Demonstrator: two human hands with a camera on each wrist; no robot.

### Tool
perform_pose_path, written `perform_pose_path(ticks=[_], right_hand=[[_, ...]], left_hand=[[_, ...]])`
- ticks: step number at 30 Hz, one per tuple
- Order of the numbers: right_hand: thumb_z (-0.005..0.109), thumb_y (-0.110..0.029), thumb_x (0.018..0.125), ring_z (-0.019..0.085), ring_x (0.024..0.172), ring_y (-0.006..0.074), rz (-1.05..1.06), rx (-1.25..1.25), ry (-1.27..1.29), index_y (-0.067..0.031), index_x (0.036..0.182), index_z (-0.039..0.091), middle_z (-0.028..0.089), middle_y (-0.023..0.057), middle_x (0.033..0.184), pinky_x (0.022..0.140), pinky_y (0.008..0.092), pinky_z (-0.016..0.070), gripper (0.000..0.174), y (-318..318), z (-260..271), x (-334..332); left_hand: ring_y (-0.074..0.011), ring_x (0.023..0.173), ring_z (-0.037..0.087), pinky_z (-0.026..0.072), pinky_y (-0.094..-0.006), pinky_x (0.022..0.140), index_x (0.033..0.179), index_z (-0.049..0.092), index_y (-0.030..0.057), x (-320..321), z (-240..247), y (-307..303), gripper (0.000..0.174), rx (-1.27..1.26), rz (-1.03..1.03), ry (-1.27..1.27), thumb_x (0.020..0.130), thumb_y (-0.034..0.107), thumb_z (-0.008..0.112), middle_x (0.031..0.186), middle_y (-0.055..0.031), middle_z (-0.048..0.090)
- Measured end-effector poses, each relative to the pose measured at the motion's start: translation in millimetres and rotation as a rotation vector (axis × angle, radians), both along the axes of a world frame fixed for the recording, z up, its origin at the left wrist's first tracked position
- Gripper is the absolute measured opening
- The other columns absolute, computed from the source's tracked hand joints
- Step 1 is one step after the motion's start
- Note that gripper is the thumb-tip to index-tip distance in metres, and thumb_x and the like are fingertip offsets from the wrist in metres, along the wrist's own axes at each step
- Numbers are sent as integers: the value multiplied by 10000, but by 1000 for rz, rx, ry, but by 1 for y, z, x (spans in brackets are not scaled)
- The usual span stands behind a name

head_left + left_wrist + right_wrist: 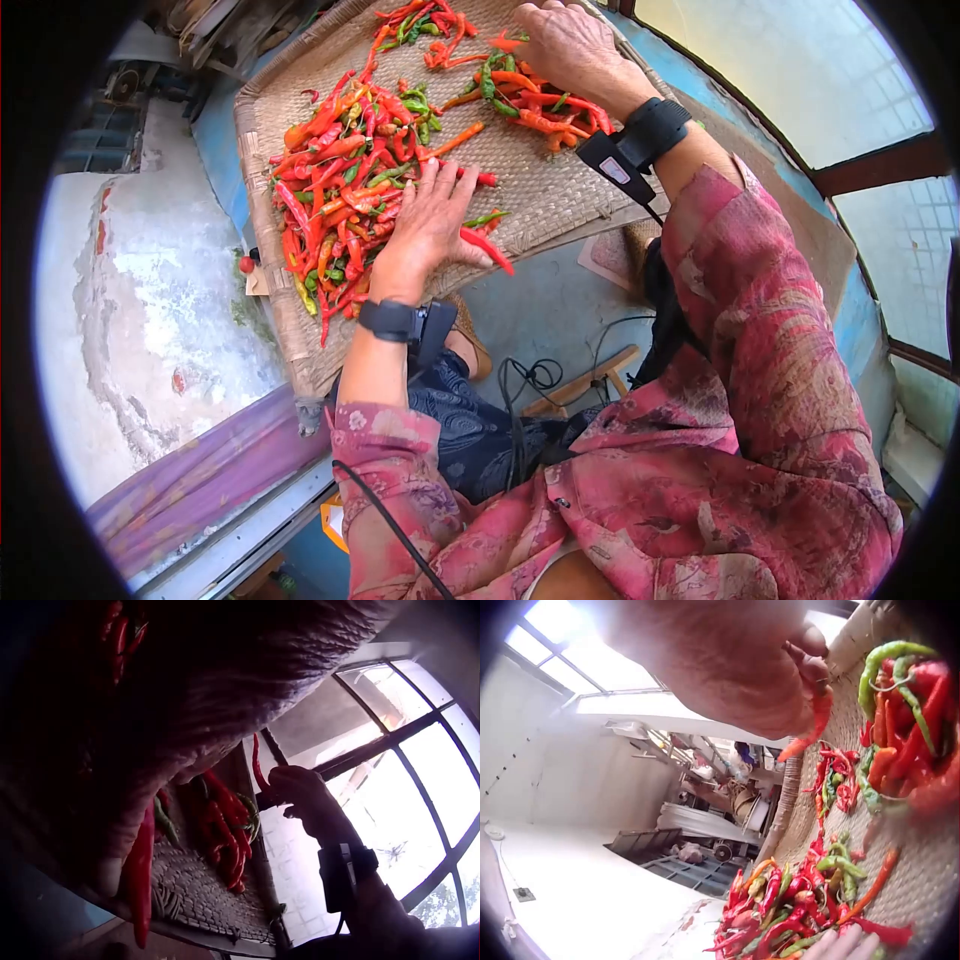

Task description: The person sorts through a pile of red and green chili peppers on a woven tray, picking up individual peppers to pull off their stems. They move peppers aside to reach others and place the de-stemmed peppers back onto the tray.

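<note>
A woven tray [545,195] holds red, orange and green chilies in a big pile [335,195] at the left, a smaller pile [530,100] at the right and a few at the far edge [420,25]. My left hand [430,212] lies flat with straight, spread fingers on the big pile's right side, and a long red chili [487,248] lies beside its thumb. My right hand [560,42] is at the far side over the smaller pile. It pinches an orange-red chili [814,724], which in the left wrist view hangs above the tray as a chili [259,766].
A worn concrete ledge [150,300] runs along the tray's left side, with purple cloth [200,480] nearer me. Black cables [530,380] and a wooden piece [585,385] lie on the blue floor below the tray. Window panes [800,70] are at the right.
</note>
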State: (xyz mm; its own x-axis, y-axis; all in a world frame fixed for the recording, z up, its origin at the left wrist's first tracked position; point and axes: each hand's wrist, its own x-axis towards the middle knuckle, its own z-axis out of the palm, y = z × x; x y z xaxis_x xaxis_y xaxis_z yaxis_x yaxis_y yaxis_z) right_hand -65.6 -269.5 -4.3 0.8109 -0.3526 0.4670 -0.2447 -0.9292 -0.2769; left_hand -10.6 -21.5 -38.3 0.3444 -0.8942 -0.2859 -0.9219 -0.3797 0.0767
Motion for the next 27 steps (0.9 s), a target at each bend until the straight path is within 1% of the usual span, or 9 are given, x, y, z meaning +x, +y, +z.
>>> perform_pose_path(ticks=[3, 6, 10, 11, 12, 15, 19, 24, 27], right_hand=[[581, -217, 769, 603, 794, 326, 70, -100, -48, -56, 858, 588, 611, 156, 816, 663, 431, 489, 184, 5, -3, 5], [529, -147, 756, 627, 749, 342, 121, -60, -114, -11, 797, 609, 618, 206, 755, 635, 447, 507, 163, 11, -10, 11], [548, -151, 758, 599, 823, 320, 110, -9, 112, -39, 847, 575, 605, 157, 837, 668, 426, 495, 145, 14, -7, 6], [530, -144, 770, 608, 794, 323, 128, -13, 107, -34, 841, 569, 610, 163, 813, 650, 429, 499, 136, 14, -10, 7], [530, -144, 770, 608, 794, 323, 126, -12, 106, -34, 841, 569, 610, 163, 813, 650, 429, 499, 136, 15, -9, 6], [513, -148, 788, 613, 738, 335, 149, -7, 141, -31, 829, 568, 608, 167, 750, 631, 431, 501, 136, 20, -7, 4], [503, -156, 799, 606, 670, 347, 188, -20, 103, -27, 792, 561, 596, 174, 687, 597, 441, 487, 141, 24, -9, 3], [502, -161, 794, 588, 646, 361, 177, 138, 65, -28, 723, 547, 591, 177, 679, 576, 443, 470, 157, 24, -4, 5], [549, -182, 790, 594, 606, 276, 280, 304, 10, -17, 790, 597, 581, 147, 635, 549, 396, 470, 172, 25, -1, 7]], left_hand=[[-372, 1333, 136, 181, -440, 1078, 1384, 200, 68, 15, -2, -14, 1175, -16, 39, 26, 458, 479, 795, 1414, -233, 200], [-365, 1335, 135, 175, -415, 1084, 1385, 194, 58, 28, -7, -24, 1153, 47, 141, -22, 486, 456, 797, 1418, -233, 188], [-331, 1282, 272, 240, -428, 1055, 1360, 253, 51, 38, -11, -31, 1001, 60, 117, -35, 562, 336, 785, 1364, -200, 318], [-324, 1179, 390, 336, -439, 979, 1289, 350, 36, 36, -10, -32, 771, 36, 118, -45, 634, 205, 719, 1250, -184, 437], [-324, 1179, 390, 336, -439, 979, 1289, 350, 36, 34, -13, -32, 771, 37, 116, -46, 634, 205, 719, 1250, -184, 437], [-300, 980, 511, 423, -441, 788, 942, 529, 37, 28, -23, -29, 258, -108, 53, -228, 688, 34, 572, 981, -139, 572], [-334, 912, 522, 426, -459, 768, 952, 523, 37, 22, -20, -27, 302, -186, 64, -250, 661, 53, 604, 892, -138, 585], [-372, 768, 570, 456, -436, 682, 859, 565, 33, 34, -4, -24, 177, -613, 358, 64, 692, 90, 578, 796, -173, 604], [-255, 714, 601, 471, -350, 671, 908, 572, 16, 36, 11, -19, 195, -862, 526, 523, 770, 153, 584, 808, -126, 632]])
